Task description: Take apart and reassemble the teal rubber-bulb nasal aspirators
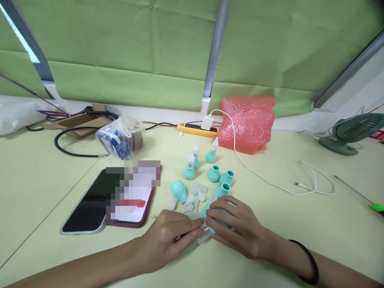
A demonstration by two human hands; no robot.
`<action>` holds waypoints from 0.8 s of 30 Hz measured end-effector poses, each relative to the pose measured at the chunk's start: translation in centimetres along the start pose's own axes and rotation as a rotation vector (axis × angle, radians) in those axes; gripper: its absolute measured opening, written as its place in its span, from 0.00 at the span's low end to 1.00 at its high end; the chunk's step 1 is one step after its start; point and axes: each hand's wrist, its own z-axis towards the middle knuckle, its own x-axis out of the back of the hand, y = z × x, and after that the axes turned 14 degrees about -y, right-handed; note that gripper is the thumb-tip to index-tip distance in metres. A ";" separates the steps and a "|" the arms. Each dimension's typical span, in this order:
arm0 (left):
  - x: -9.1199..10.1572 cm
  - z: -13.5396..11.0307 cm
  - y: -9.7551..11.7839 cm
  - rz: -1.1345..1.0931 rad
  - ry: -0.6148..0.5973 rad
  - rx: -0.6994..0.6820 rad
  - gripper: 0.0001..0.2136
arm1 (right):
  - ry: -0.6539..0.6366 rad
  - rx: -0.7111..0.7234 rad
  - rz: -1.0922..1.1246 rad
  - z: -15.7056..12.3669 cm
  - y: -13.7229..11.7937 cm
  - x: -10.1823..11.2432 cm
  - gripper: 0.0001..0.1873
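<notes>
My right hand (244, 230) is curled over a teal squeeze bulb (205, 211), whose far side is covered by the fingers. My left hand (168, 236) pinches a clear plastic piece (204, 237) right beside that bulb; its full shape is hidden. Just beyond the hands lies a small pile of translucent white plastic parts (195, 200). Another teal bulb (179, 190) rests on its side at the pile's left edge. Several open-necked bulbs (213, 173) stand to the right. Farther back, bulbs fitted with clear tubes and white tips (189, 171) stand upright.
Two phones, one black-screened (90, 204) and one lit (132, 208), lie at left. Behind them are a bagged blue box (115, 142) and a cardboard box (81, 124). A yellow power strip (195, 130), pink bubble-wrap package (249, 124), white cable (261, 180), screwdriver (354, 190) and green fan (354, 130) also sit on the table.
</notes>
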 end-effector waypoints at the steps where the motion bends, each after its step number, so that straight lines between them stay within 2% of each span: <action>1: -0.1 -0.1 -0.1 0.020 0.022 -0.016 0.09 | 0.007 -0.020 0.000 -0.1 0.0 -0.2 0.05; 7: 0.1 0.0 -0.2 0.006 0.069 0.002 0.07 | 0.013 -0.051 0.004 -0.3 0.0 -0.4 0.05; 10: 0.7 0.2 0.0 -0.100 -0.077 0.112 0.08 | -0.018 -0.014 0.029 0.0 -0.1 0.3 0.05; 12: 1.2 0.4 0.2 -0.166 -0.207 0.198 0.09 | -0.043 0.022 0.053 0.2 -0.3 0.7 0.08; 14: 1.6 0.5 0.4 -0.178 -0.284 0.229 0.08 | -0.044 0.044 0.069 0.5 -0.5 1.0 0.11; 18: 2.1 0.6 0.4 -0.104 -0.354 0.166 0.07 | -0.024 0.083 0.052 0.6 -0.8 1.0 0.11; 24: 2.3 0.5 0.1 0.124 -0.356 0.011 0.09 | -0.020 0.069 0.044 0.6 -1.0 1.0 0.11</action>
